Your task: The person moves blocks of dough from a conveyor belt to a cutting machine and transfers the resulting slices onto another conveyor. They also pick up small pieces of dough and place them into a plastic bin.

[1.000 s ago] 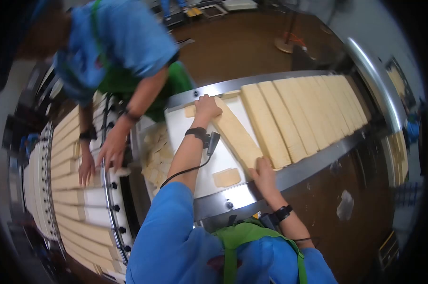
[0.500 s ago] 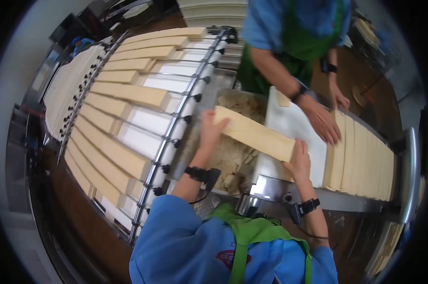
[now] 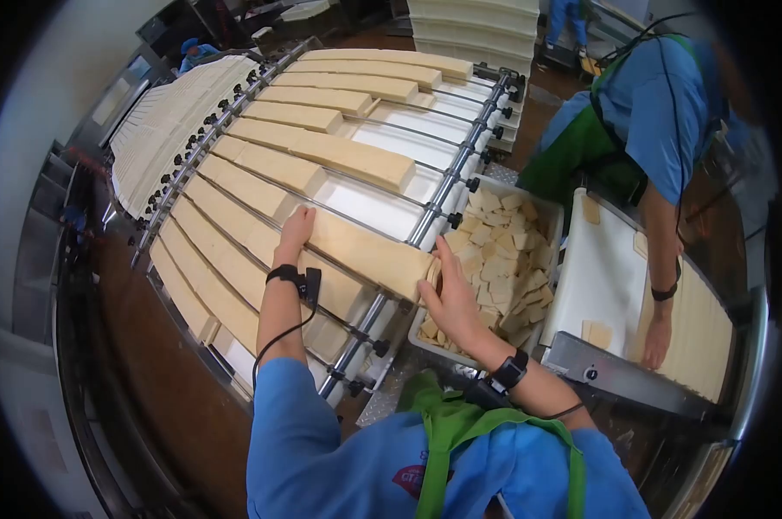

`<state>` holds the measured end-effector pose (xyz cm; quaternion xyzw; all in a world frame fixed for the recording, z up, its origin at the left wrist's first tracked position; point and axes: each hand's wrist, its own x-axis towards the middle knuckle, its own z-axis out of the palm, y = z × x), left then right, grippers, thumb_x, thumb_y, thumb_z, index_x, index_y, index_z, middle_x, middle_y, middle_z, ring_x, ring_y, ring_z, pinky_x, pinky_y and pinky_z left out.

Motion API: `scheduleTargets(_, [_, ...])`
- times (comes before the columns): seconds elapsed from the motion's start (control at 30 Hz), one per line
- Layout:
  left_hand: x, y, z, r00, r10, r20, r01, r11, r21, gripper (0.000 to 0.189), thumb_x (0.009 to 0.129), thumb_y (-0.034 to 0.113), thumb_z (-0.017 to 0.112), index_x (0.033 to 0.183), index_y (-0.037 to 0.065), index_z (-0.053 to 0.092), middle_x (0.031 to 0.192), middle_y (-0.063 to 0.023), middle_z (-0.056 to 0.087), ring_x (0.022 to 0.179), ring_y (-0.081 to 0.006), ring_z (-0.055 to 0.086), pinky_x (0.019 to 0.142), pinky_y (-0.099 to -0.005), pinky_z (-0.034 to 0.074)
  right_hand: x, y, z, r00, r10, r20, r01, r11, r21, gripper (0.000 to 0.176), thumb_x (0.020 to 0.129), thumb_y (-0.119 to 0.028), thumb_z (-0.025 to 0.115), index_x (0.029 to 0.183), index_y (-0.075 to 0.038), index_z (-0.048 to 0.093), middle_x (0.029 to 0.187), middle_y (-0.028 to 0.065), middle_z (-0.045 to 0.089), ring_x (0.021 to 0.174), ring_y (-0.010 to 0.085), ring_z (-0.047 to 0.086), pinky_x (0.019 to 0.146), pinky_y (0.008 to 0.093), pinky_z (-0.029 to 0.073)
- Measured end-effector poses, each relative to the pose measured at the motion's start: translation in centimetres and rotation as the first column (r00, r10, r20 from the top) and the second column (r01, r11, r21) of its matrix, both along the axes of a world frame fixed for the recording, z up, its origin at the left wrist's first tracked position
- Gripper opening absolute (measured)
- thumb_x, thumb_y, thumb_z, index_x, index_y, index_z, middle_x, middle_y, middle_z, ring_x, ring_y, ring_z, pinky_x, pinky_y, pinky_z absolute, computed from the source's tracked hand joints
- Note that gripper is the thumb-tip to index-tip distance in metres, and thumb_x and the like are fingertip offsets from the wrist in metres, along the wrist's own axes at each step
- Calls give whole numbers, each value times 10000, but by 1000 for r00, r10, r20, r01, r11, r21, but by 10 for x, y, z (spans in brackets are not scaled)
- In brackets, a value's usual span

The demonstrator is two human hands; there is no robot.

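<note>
nearby, scrap bin (image 3: 529,192) sits btwn slab (image 3: 365,251) & white belt (image 3: 594,277).

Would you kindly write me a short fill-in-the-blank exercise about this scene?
The left hand and right hand grip the pale slab at opposite ____.
The crate of broken pieces sits nearest the ____ hand.
The co-worker's apron is ____.
Missing: ends; right; green.
</note>
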<state>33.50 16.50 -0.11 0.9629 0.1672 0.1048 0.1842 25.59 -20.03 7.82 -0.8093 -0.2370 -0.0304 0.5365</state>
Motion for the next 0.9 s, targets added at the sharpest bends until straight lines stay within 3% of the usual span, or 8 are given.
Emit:
scheduleTargets(0.07, [-2, 6, 11, 984, -143, -110, 168, 946, 277, 329, 807, 330, 520, 934, 38, 600, 893, -163, 599, 825, -369, 553, 715, -433, 446, 5, 10, 0, 1000, 2, 24, -1, 999, -39, 558, 790, -73, 476, 1294, 23, 255, 1155, 247, 413, 981, 403, 479, 825, 404, 414])
scheduleTargets(0.17, [-11, 4, 33, 993, -115, -4, 108, 917, 384, 294, 789, 298, 544, 921, 39, 588, 883, -169, 574, 823, -367, 534, 706, -447, 436, 9, 21, 0, 1000, 5, 2, -5, 998, -64, 558, 768, -55, 467, 1288, 9, 275, 1172, 238, 416, 1016, 385, 475, 839, 392, 409])
scheduleTargets(0.37, [-19, -35, 35, 942, -76, 326, -5, 971, 241, 215, 748, 163, 602, 919, 35, 579, 873, -162, 571, 886, -334, 507, 791, -411, 409, 21, 49, -51, 998, 51, 36, -51, 999, 2, 564, 733, -20, 449, 1276, 8, 303, 1213, 232, 396, 1053, 369, 467, 862, 383, 398])
scheduleTargets(0.43, [-22, -76, 27, 846, -237, 478, 268, 963, 4, 221, 721, 132, 610, 922, 45, 583, 908, -157, 578, 926, -330, 500, 830, -401, 387, 24, 50, -64, 996, 85, 10, -85, 994, 70, 575, 722, -12, 451, 1278, 10, 307, 1229, 225, 392, 1074, 353, 464, 882, 376, 389])
scheduleTargets(0.5, [-41, -129, 40, 696, -521, 494, 600, 800, -3, 222, 688, 123, 612, 898, 54, 595, 1019, -157, 559, 996, -335, 479, 843, -433, 365, 27, 39, -67, 987, 127, -94, -110, 980, 168, 588, 711, -4, 454, 1282, 11, 311, 1244, 213, 392, 1098, 335, 459, 910, 365, 376])
scheduleTargets(0.63, [-71, -190, 44, 830, -550, 93, 499, 807, 316, 223, 664, 171, 640, 877, 111, 617, 1188, -200, 465, 1092, -383, 415, 878, -458, 336, 29, 6, -80, 996, -65, -61, 74, 984, 161, 619, 681, 15, 450, 1286, -2, 322, 1239, 205, 413, 1162, 321, 398, 978, 338, 318])
scheduleTargets(0.8, [-65, -184, 33, 854, -491, 171, 384, 817, 431, 132, 722, 176, 616, 798, 74, 581, 1205, -225, 451, 1084, -374, 425, 858, -467, 343, 18, -80, -72, 976, -194, -100, 208, 966, 155, 539, 707, -124, 564, 1202, 11, 400, 1158, 201, 440, 1106, 353, 413, 954, 360, 336])
scheduleTargets(0.9, [-69, -191, 44, 879, -455, 144, 357, 826, 436, 128, 754, 183, 603, 816, 74, 575, 1221, -216, 447, 1100, -363, 421, 869, -460, 349, 12, -167, -85, 929, -334, 159, 347, 936, -62, 480, 721, -133, 589, 1160, 4, 452, 1149, 169, 452, 1047, 294, 475, 882, 354, 405])
